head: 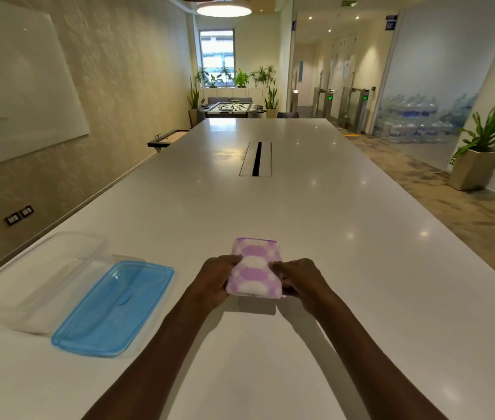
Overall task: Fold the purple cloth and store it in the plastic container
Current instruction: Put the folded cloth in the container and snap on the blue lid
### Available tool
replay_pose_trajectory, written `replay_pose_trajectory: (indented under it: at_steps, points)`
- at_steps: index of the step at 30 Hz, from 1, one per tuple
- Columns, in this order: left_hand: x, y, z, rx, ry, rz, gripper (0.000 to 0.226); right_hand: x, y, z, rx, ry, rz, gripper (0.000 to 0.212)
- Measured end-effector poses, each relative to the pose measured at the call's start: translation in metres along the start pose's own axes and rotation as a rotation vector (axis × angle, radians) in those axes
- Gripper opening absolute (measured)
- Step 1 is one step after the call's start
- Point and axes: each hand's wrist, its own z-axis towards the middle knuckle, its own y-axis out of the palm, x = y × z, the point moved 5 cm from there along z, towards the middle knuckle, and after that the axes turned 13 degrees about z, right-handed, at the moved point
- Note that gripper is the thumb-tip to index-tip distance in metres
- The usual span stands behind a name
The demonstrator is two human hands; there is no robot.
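Head view shows the purple-and-white patterned cloth (pixel 254 268) already folded into a small thick packet, gripped at its sides by the left hand (pixel 214 278) and right hand (pixel 301 280) over the white table (pixel 346 268). Storing remains: the clear plastic container (pixel 40 277) stands open at the left, its blue plastic lid (pixel 113 307) beside it.

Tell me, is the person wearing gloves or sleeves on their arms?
No. The left hand and right hand are bare, with no gloves, rings or watch showing. Both forearms are uncovered too, with no sleeves reaching into view.
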Motion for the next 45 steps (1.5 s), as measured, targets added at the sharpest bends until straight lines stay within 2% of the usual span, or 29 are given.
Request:
replay_pose_trajectory:
  at_steps: [4, 14, 18, 25, 28, 30, 34, 38, 45]
  points:
    - [0.013, -0.019, -0.004, -0.001, 0.057, -0.014, 0.010, -0.011, 0.019, -0.003, -0.097, 0.008, 0.109, 0.029]
    - [0.075, -0.116, -0.035, 0.055, 0.173, 0.092, 0.015, -0.040, 0.120, -0.009, -0.222, -0.049, 0.147, 0.032]
    - [0.095, -0.177, -0.045, 0.160, 0.173, 0.171, 0.028, -0.042, 0.183, -0.014, -0.269, -0.066, 0.146, 0.031]
    - [0.111, -0.286, -0.044, 0.345, 0.187, 0.281, 0.036, -0.032, 0.287, -0.022, -0.306, -0.067, 0.130, 0.022]
    - [0.111, -0.324, -0.039, 0.391, 0.153, 0.343, 0.040, -0.026, 0.326, -0.025, -0.320, -0.084, 0.131, 0.044]
    - [0.109, -0.346, -0.036, 0.401, 0.130, 0.351, 0.043, -0.024, 0.347, -0.025, -0.325, -0.111, 0.086, 0.053]
    - [0.105, -0.379, -0.028, 0.407, 0.107, 0.361, 0.042, -0.021, 0.380, -0.023, -0.351, -0.172, -0.044, 0.050]
    - [0.096, -0.400, -0.021, 0.474, 0.086, 0.525, 0.038, -0.014, 0.400, -0.016, -0.358, -0.205, -0.207, 0.040]
    - [0.083, -0.401, -0.004, 0.408, 0.027, 0.837, 0.030, 0.002, 0.431, -0.002, -0.371, -0.180, -0.475, 0.017]
